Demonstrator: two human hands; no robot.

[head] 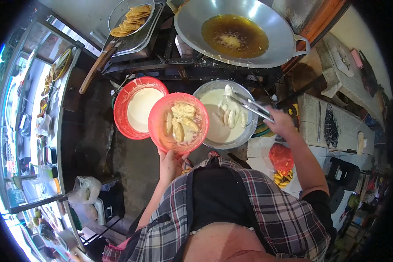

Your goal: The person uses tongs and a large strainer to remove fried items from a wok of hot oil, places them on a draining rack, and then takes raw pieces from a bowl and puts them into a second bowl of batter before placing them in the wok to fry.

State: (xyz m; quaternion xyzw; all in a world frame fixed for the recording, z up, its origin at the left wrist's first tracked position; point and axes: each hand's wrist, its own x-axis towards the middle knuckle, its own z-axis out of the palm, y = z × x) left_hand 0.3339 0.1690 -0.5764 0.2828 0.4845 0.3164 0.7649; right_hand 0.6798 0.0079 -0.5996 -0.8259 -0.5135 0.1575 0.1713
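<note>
My left hand (171,164) grips the near rim of a pink plastic bowl (157,136). Inside it lie several peeled bananas (183,110), wet with a thin liquid. In my right hand (280,121) are metal tongs (252,105), reaching over a metal basin (213,143) of pale batter (213,127). A batter-coated piece (228,90) sits at the tongs' tips, and several bananas (232,118) lie in the batter below. The pink bowl overlaps the basin's left rim and a red plastic basin (121,114) holding more pale batter (144,105).
Ahead, a large wok (190,24) holds oil (249,23) with something frying in it. To its left, a wooden-handled strainer (96,67) carries fried pieces (136,19) over a metal tray (150,41). A glass display case (36,55) lines the left. Bananas (282,178) and a red bag (281,157) lie to the right.
</note>
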